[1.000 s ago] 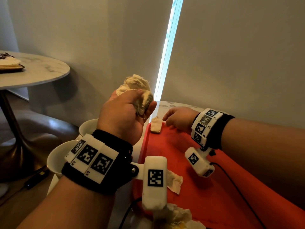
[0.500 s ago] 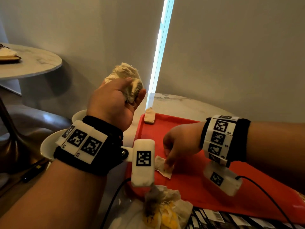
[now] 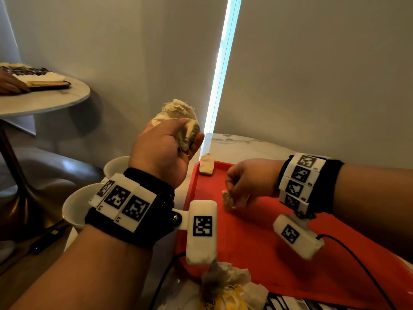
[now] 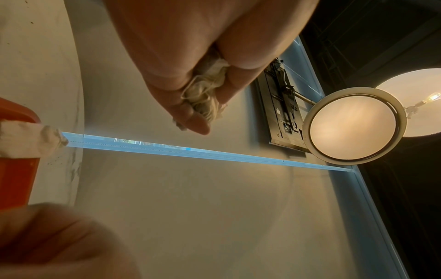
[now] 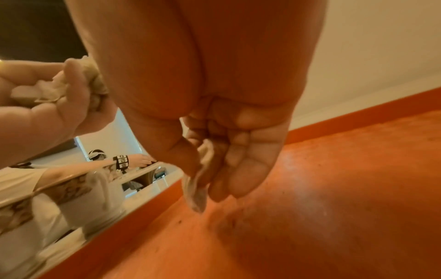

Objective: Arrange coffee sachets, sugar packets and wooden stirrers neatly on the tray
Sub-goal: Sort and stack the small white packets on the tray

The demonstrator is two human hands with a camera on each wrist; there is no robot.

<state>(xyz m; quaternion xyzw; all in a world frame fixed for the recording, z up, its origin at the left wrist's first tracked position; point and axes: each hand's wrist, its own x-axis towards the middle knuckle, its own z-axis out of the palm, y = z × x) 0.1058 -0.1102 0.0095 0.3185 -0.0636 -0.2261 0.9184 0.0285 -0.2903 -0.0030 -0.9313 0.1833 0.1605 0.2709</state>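
Over smooth red tray (image 3: 257,242), right hand (image 3: 250,182) pinches limp sachet (image 3: 228,199); left hand (image 3: 161,151) clutches crumpled bundle (image 3: 176,113)

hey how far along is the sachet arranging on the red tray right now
Early on. Done: one sachet lies at the far left corner of the red tray. In hand: the right hand pinches a second sachet just above the tray, and the left hand grips a bunch of sachets raised beside it. Left: that bunch, plus the heap of packets off the near edge. No stirrers are visible.
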